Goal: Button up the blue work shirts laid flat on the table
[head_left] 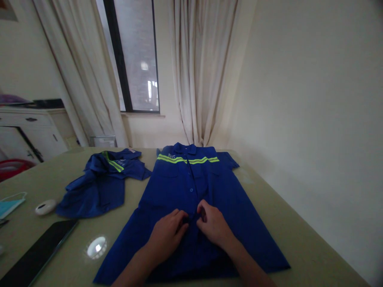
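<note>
A dark blue short-sleeved work shirt (230, 207) lies spread on the table, front up, its collar toward the window. Two yellow-green reflective stripes cross its chest, and buttons run down the front opening. My left hand (170, 233) is closed at the left edge of the opening, fingers curled on the cloth. Just across from it, my right hand (214, 224) has its thumb and fingers bent in a pinch at the other edge. The fingertips partly hide the cloth between them, and any button there cannot be made out.
Left of the shirt lies a second crumpled blue shirt (98, 187) with matching stripes. Near it are a white rounded case (46, 207), a black phone-like slab (38, 253) and a light blue face mask (10, 205). A wall (323, 131) borders the table (299, 223) on the right.
</note>
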Tool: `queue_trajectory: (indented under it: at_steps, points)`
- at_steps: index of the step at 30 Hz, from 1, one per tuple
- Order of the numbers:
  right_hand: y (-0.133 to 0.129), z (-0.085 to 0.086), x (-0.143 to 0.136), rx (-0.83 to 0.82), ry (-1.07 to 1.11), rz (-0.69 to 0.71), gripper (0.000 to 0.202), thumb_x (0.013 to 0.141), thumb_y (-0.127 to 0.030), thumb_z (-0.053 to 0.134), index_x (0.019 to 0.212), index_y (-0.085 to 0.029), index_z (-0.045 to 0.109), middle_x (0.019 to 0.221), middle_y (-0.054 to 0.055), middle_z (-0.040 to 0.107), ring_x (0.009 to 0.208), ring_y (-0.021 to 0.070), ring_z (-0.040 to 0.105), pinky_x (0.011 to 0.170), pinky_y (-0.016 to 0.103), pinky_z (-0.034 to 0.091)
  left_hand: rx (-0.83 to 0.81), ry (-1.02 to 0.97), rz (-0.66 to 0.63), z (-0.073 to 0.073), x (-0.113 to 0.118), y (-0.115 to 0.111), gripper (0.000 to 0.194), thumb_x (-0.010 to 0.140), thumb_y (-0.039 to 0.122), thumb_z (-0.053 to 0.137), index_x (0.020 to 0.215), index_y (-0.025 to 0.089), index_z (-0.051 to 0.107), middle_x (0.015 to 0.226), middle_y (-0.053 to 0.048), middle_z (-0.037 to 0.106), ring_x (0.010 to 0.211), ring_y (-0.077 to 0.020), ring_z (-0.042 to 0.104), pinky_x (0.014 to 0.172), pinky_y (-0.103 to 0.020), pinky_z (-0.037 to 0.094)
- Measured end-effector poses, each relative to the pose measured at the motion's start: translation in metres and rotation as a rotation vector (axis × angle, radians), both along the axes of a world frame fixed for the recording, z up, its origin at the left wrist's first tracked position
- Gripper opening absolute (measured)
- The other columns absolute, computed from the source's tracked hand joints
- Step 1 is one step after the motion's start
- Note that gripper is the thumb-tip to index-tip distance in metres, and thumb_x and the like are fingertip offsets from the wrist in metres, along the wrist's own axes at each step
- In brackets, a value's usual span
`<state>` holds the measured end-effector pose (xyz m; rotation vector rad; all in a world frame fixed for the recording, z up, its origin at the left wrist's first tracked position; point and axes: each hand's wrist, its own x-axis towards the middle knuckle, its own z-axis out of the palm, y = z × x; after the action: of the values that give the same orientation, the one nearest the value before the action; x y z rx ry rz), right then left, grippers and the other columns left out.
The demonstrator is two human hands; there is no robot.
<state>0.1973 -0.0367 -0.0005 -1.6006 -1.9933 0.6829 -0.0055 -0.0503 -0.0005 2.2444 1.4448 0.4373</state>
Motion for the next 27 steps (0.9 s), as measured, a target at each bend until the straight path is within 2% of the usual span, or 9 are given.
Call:
queue_trajectory:
  at_steps: [3, 6, 11, 15, 18, 22, 27]
  points:
    - [0.006, -0.006, 0.008, -0.029, 0.186, 0.029, 0.029, 0.069, -0.008, 0.054, 0.093, -0.024, 0.056, 0.066, -0.008, 0.049, 0.062, 0.0121, 0.051, 0.06, 0.023, 0.034, -0.007, 0.192, 0.104, 0.008, 0.02, 0.007, 0.027, 0.099, 0.029, 0.049, 0.124, 0.027, 0.059, 0.109, -0.006, 0.072, 0.097, -0.026, 0.07, 0.08, -0.036, 0.05]
    - [0.011, -0.014, 0.015, -0.029, 0.385, 0.012, 0.03, 0.069, -0.009, 0.052, 0.096, -0.023, 0.055, 0.07, -0.007, 0.045, 0.064, 0.0124, 0.047, 0.06, 0.023, 0.036, 0.05, 0.252, 0.104, 0.009, 0.042, 0.015, 0.025, 0.098, 0.025, 0.051, 0.12, 0.025, 0.062, 0.112, -0.007, 0.07, 0.105, -0.0278, 0.068, 0.083, -0.036, 0.051]
    - [0.013, -0.024, 0.018, -0.034, 0.561, -0.022, 0.037, 0.068, -0.011, 0.051, 0.103, -0.023, 0.052, 0.073, -0.007, 0.047, 0.065, 0.0132, 0.049, 0.061, 0.024, 0.039, 0.152, 0.047, 0.084, -0.011, 0.052, 0.023, 0.018, 0.098, 0.017, 0.047, 0.1, 0.021, 0.065, 0.108, -0.005, 0.066, 0.105, -0.0221, 0.062, 0.091, -0.033, 0.048]
    - [0.013, -0.027, 0.013, 0.004, 0.617, -0.047, 0.05, 0.066, -0.012, 0.055, 0.115, -0.023, 0.051, 0.082, -0.004, 0.057, 0.073, 0.015, 0.058, 0.068, 0.026, 0.045, 0.095, -0.158, 0.08, -0.023, 0.043, 0.024, 0.024, 0.094, 0.011, 0.049, 0.109, 0.02, 0.064, 0.107, -0.005, 0.066, 0.103, -0.021, 0.061, 0.091, -0.033, 0.047]
    - [0.014, -0.028, 0.01, -0.024, 0.665, -0.074, 0.053, 0.064, -0.013, 0.058, 0.117, -0.021, 0.054, 0.086, -0.001, 0.061, 0.076, 0.0163, 0.061, 0.068, 0.027, 0.047, 0.029, -0.294, 0.082, -0.024, 0.038, 0.026, 0.022, 0.092, 0.012, 0.052, 0.104, 0.022, 0.068, 0.1, -0.003, 0.067, 0.096, -0.0195, 0.063, 0.086, -0.031, 0.047]
    - [0.016, -0.029, 0.009, -0.074, 0.677, -0.124, 0.052, 0.066, -0.018, 0.063, 0.118, -0.019, 0.062, 0.09, 0.003, 0.066, 0.076, 0.0179, 0.063, 0.07, 0.031, 0.05, 0.055, -0.406, 0.075, -0.022, 0.037, 0.026, 0.018, 0.092, 0.015, 0.053, 0.092, 0.024, 0.069, 0.095, -0.001, 0.067, 0.09, -0.0176, 0.064, 0.081, -0.029, 0.047]
    - [0.017, -0.032, 0.011, -0.102, 0.657, -0.111, 0.044, 0.068, -0.034, 0.078, 0.109, -0.018, 0.069, 0.093, 0.007, 0.07, 0.082, 0.0224, 0.066, 0.078, 0.036, 0.053, 0.137, -0.403, 0.063, -0.02, 0.041, 0.021, 0.021, 0.098, 0.015, 0.047, 0.095, 0.023, 0.067, 0.099, -0.002, 0.066, 0.096, -0.0183, 0.063, 0.087, -0.03, 0.048]
